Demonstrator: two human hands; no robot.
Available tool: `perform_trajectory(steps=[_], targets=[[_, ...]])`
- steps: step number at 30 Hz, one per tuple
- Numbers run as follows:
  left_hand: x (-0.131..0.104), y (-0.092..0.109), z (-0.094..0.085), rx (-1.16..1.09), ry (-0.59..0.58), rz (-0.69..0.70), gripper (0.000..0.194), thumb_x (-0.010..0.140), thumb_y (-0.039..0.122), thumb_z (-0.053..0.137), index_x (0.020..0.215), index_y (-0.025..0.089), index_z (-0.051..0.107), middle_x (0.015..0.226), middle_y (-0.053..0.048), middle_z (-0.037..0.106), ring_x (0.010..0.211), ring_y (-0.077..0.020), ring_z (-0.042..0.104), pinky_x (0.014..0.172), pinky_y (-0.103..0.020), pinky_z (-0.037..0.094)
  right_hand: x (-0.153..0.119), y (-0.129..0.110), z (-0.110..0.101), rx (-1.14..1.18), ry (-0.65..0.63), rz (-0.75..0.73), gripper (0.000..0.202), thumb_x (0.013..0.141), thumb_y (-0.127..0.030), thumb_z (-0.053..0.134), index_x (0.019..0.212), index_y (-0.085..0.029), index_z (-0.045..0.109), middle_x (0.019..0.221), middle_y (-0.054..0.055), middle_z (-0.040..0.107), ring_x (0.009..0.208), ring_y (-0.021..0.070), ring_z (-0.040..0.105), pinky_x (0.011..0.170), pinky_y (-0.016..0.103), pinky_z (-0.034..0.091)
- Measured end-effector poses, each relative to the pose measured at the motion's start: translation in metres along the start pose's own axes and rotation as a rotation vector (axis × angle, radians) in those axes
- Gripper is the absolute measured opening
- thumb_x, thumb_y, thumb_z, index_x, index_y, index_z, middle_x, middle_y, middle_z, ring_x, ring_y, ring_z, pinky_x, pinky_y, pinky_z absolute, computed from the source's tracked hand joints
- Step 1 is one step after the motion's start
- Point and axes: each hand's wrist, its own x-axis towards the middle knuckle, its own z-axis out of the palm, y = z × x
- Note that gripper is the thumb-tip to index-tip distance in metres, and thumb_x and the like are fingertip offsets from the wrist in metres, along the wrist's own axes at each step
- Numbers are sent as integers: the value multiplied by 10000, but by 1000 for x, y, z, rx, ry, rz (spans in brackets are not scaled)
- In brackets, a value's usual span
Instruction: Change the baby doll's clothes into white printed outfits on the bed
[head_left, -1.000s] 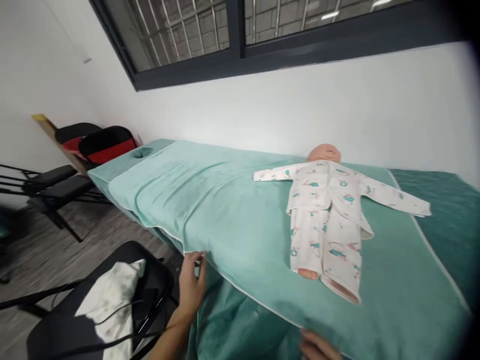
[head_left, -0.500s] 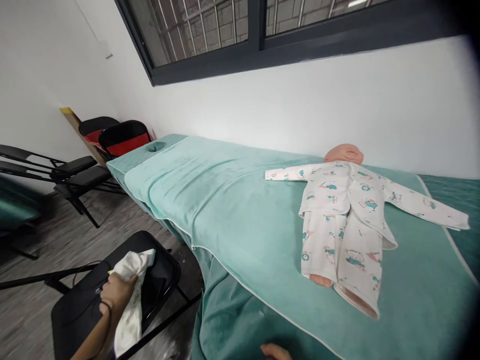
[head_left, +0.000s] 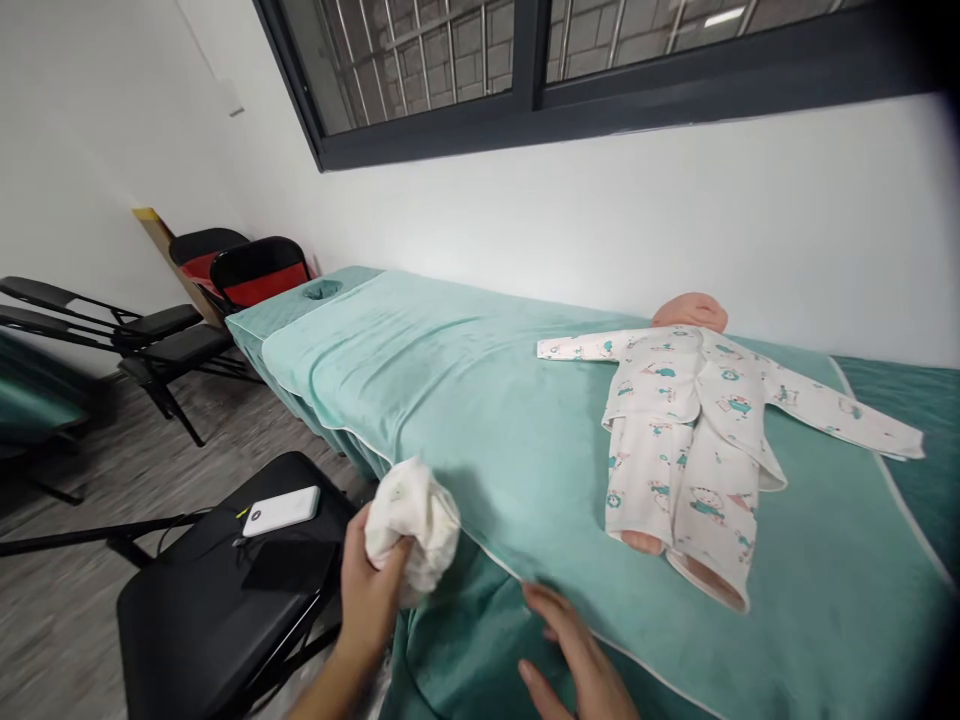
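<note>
My left hand point(head_left: 367, 590) is closed around a bunched white cloth point(head_left: 412, 520), held above the near edge of the bed. Faint marks show on the cloth, but its folds hide what kind of piece it is. To the right, my right hand point(head_left: 574, 660) has its fingers apart and holds nothing, low by the bed's edge. On the bed lies a baby doll point(head_left: 690, 312), its head toward the wall. It wears a white printed long-sleeved top point(head_left: 664, 380), sleeves spread wide, and matching printed trousers point(head_left: 712, 500).
A green sheet point(head_left: 480, 430) covers the long bed beside the wall and window. At the near left stands a black folding chair point(head_left: 195, 620) bearing a white power bank point(head_left: 281, 510) and a dark flat object point(head_left: 292, 568). More folding chairs point(head_left: 259, 270) stand at the far left.
My left hand has lifted the white cloth off the chair and carried it right, to the bed's edge, uncovering the power bank. My right hand has come further into view.
</note>
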Motion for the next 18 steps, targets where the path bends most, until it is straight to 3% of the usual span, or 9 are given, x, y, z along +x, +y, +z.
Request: perform_trajectory(steps=[3, 5, 7, 9, 13, 16, 18], targets=[[-36, 51, 34, -249, -75, 21, 480, 740, 329, 710, 1183, 212, 563, 1059, -45, 693, 904, -213, 671, 780, -311, 562, 25, -27, -8, 299, -45, 96, 730, 888, -445, 619, 1532, -293, 310, 1536, 99, 435, 1362, 260, 491, 1035, 391, 513], [-52, 76, 50, -412, -208, 22, 448, 793, 324, 672, 1212, 221, 552, 1022, -42, 705, 818, -194, 677, 702, -293, 572, 35, -46, -9, 569, -14, 145, 780, 910, -583, 531, 1564, -305, 207, 1538, 113, 430, 1355, 264, 499, 1031, 430, 510], [-62, 91, 61, -493, -324, 52, 440, 844, 335, 631, 1259, 221, 540, 1040, -57, 708, 827, -198, 682, 705, -306, 581, 41, -59, -13, 749, 23, 179, 804, 892, -702, 439, 1560, -312, 219, 1489, 129, 492, 1285, 281, 570, 975, 459, 543], [-67, 99, 70, -475, -410, 117, 441, 873, 344, 612, 1291, 222, 539, 1125, -79, 693, 941, -222, 681, 812, -348, 581, 45, -63, -21, 860, 70, 201, 834, 854, -742, 457, 1541, -301, 286, 1438, 148, 545, 1223, 306, 616, 930, 483, 565], [-75, 105, 81, -340, -503, 169, 478, 906, 392, 582, 1353, 232, 527, 1330, -106, 602, 1231, -267, 571, 1059, -434, 464, 57, -62, -44, 1022, 254, 272, 838, 806, -522, 711, 1521, -294, 339, 1415, 137, 571, 1261, 315, 583, 979, 491, 534], [-76, 106, 91, -339, -601, 104, 526, 917, 416, 572, 1402, 232, 484, 1401, -112, 554, 1311, -267, 510, 1107, -425, 410, 69, -68, -61, 1030, 402, 364, 858, 759, -404, 783, 1503, -328, 362, 1428, 78, 569, 1310, 287, 540, 1062, 471, 471], [-65, 101, 96, -359, -676, 138, 523, 906, 425, 588, 1383, 228, 503, 1420, -111, 541, 1331, -268, 491, 1121, -415, 389, 75, -73, -78, 985, 479, 373, 875, 723, -380, 808, 1488, -333, 385, 1428, 68, 570, 1305, 290, 542, 1070, 475, 461]])
